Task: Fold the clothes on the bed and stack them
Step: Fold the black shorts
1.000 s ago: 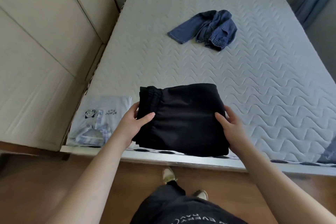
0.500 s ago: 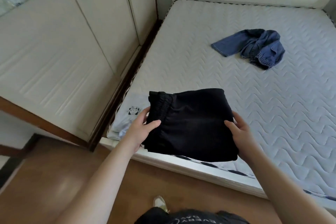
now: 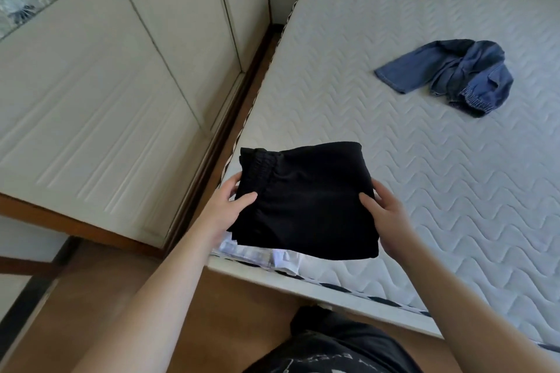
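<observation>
Right now I have the folded black shorts (image 3: 306,206) held up over the near left corner of the bed (image 3: 394,160), elastic waistband toward the left. My left hand (image 3: 224,209) grips the waistband side with the thumb on top and the other fingers out of sight underneath; my right hand (image 3: 385,215) clasps the opposite edge the same way. Directly beneath, only a strip of a pale printed garment (image 3: 260,254) shows at the mattress edge, so I judge this to be the stacking step, with the shorts about to go down on it. Farther up the bed, well apart from all this, a blue denim jacket (image 3: 448,76) lies crumpled and unfolded, so the task looks roughly halfway. The risks I see: the pale garment sits right at the bed's edge, so setting the shorts down too near me could tip the pile onto the wooden floor (image 3: 91,297); letting go unevenly could let the soft folds slump open; and since the shorts hide the piece below, I could land them askew. A white wardrobe (image 3: 106,70) stands to the left.
</observation>
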Available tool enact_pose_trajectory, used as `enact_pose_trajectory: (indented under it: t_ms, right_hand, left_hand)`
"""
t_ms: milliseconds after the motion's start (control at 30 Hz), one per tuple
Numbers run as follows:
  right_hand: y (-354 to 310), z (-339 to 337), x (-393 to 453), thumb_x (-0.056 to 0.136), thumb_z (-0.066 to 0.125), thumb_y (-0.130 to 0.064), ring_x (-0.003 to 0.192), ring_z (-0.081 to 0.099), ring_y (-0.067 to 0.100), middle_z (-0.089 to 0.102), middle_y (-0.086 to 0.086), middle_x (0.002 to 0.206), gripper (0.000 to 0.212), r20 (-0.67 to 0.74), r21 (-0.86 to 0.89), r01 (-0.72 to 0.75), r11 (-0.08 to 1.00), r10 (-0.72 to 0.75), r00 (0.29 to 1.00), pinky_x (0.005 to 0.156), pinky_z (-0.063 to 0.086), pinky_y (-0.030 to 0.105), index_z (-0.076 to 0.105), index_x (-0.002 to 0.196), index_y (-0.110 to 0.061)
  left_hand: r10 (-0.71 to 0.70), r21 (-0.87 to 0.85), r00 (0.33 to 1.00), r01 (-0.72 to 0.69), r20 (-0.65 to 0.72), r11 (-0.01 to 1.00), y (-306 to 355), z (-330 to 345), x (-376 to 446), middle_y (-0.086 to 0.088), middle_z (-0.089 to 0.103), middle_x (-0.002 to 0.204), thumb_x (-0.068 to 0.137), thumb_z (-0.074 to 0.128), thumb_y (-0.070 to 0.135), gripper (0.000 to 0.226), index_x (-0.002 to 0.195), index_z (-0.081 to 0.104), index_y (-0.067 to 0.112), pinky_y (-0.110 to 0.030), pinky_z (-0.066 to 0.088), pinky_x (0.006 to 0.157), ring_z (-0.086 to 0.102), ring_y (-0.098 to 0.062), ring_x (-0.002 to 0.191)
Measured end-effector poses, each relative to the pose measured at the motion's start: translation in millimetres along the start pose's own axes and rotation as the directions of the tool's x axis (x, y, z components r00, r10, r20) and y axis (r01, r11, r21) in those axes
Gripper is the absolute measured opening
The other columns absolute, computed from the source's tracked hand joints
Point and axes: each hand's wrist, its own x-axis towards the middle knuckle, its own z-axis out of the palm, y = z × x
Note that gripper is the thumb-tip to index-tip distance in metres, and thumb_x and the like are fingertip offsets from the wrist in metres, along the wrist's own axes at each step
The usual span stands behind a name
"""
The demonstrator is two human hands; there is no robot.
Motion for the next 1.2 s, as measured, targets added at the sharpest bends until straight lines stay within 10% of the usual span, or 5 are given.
enact_pose_trajectory:
  t_ms: [733,1200]
  right_hand:
    - [21,72,274,0.096,0.054,-0.030,0.101,0.067,0.002,0.070,-0.019,0.112,0.034,-0.119,-0.097,-0.182,0.978,0.171,0.978,0.085,0.054,0.029,0.058,0.119,-0.055]
    - [146,92,459,0.099,0.051,-0.019,0.101,0.066,0.001,0.069,-0.020,0.112,0.040,-0.231,-0.064,-0.217,0.974,0.197,0.953,0.082,0.053,0.025,0.061,0.117,-0.053]
  left_hand:
    - [-0.205,0.041,0.958,0.200,0.199,0.979,-9,-64,317,0.012,0.055,0.133,0.078,0.079,0.022,0.072,0.135,0.044,0.048,-0.044,0.051,0.098,0.064,-0.015,0.111]
    - [-0.180,0.198,0.966,0.143,0.185,0.970,-101,-85,529,0.017,0.056,0.123,0.084,0.075,0.027,0.067,0.138,0.042,0.049,-0.020,0.053,0.071,0.067,0.004,0.090]
